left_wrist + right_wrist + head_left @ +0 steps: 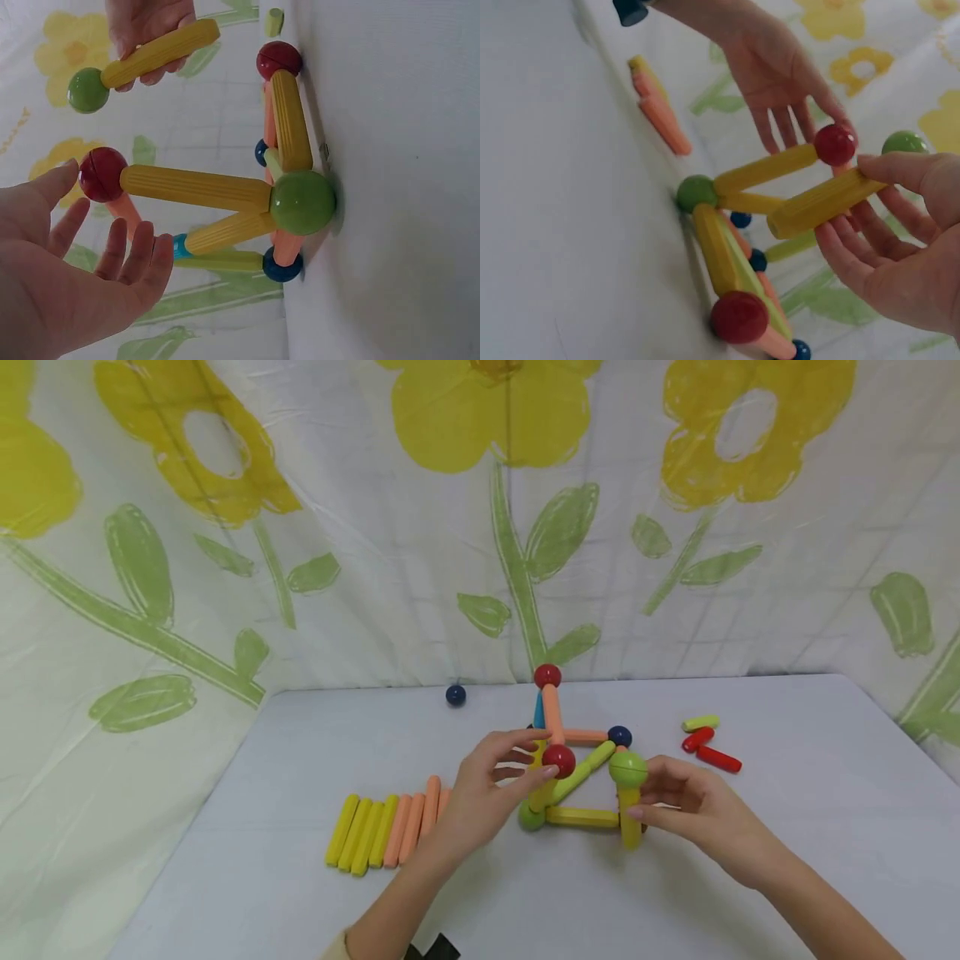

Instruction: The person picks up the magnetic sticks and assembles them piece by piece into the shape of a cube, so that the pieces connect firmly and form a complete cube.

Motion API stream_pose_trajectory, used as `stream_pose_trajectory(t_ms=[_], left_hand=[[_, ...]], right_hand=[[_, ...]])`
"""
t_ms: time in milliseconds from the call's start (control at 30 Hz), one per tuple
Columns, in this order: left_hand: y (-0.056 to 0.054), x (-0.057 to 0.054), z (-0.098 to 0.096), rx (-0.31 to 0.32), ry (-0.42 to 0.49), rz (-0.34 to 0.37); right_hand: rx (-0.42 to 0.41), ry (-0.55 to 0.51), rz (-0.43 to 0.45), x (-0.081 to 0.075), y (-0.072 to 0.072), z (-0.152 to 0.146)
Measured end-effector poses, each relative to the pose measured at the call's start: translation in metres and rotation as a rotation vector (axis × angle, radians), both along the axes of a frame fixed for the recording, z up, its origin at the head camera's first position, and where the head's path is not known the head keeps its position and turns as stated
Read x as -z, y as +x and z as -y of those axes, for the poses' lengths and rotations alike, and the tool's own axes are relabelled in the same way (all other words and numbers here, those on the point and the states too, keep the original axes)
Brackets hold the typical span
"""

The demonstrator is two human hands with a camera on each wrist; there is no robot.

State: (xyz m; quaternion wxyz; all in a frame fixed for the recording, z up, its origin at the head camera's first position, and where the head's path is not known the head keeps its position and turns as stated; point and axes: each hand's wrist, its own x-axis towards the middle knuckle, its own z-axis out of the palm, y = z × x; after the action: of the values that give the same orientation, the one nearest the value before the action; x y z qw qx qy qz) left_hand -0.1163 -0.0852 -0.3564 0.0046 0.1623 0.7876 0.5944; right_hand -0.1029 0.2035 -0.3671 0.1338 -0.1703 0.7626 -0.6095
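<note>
My right hand [693, 802] pinches a yellow ribbed stick [825, 201] between thumb and fingers. A green ball [628, 768] caps its upper end; the lower end is free, above the table in the left wrist view. My left hand [476, 797] has its fingers spread beside a red ball [103, 174], the thumb tip touching it. That ball tops a slanting yellow stick [199, 187] rising from a green corner ball [303, 202]. Both belong to a frame of sticks and balls, with another red ball [547, 676] at its far top and a navy ball [619, 737] at its back right.
Left of the frame lies a row of yellow sticks [362, 835] and salmon sticks [405, 828], partly behind my left forearm. A loose navy ball [455, 695] sits at the table's back. Short red pieces [718, 758] and a light green piece [701, 723] lie on the right.
</note>
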Motion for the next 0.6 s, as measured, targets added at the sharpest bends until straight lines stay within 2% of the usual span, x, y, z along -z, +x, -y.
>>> stream_pose_trajectory(t_ms=[167, 333, 600], left_hand=[[-0.001, 0.001, -0.005, 0.025, -0.040, -0.028], [-0.001, 0.004, -0.006, 0.053, -0.010, -0.021], [-0.001, 0.004, 0.002, 0.061, 0.031, 0.015]], right_hand=[[0.064, -0.007, -0.055, 0.006, -0.002, -0.009], [0.075, -0.030, -0.094, 0.009, -0.004, -0.013], [0.103, -0.027, -0.120, 0.014, -0.008, -0.015]])
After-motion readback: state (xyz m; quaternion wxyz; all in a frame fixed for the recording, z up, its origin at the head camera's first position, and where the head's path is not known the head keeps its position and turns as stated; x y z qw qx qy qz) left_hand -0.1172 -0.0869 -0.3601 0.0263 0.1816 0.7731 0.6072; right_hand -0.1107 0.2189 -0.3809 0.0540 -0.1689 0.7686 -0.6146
